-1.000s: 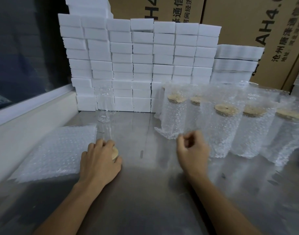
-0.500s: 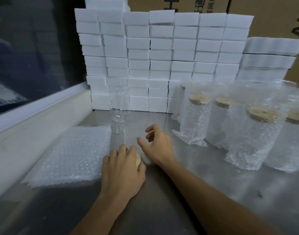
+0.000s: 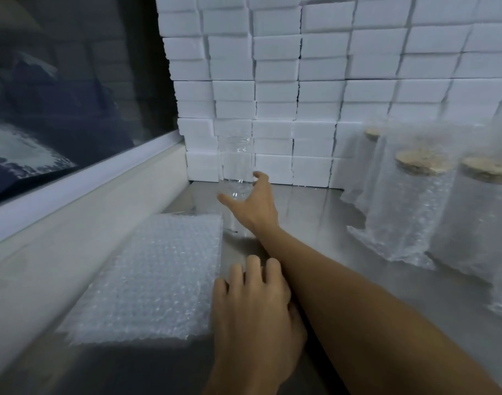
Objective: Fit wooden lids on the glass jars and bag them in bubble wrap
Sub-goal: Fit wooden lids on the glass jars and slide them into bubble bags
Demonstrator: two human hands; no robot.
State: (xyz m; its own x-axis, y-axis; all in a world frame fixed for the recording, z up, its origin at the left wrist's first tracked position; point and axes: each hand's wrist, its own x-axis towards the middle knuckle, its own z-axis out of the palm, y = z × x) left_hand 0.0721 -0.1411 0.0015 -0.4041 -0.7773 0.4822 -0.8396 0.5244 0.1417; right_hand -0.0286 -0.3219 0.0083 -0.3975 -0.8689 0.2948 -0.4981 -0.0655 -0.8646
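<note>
Because the bare glass jar (image 3: 236, 166) stands upright at the back of the steel table (image 3: 315, 212), against the stacked white foam blocks (image 3: 275, 89), the right hand (image 3: 251, 202) reaches across with thumb and fingers spread wide at its base, not yet closed. The left hand (image 3: 255, 315) lies palm-down with curled fingers beside the bubble wrap bags (image 3: 155, 277); whether it covers a lid cannot be told. Bagged, lidded jars (image 3: 409, 206) stand grouped at right, presumably finished.

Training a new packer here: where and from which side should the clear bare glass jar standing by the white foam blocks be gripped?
Grip the clear bare glass jar around its lower wall, coming from the front right as the right hand does. It stands upright, foam blocks close behind, so the back looks blocked; the round wall suits thumb and fingers spread around it.
</note>
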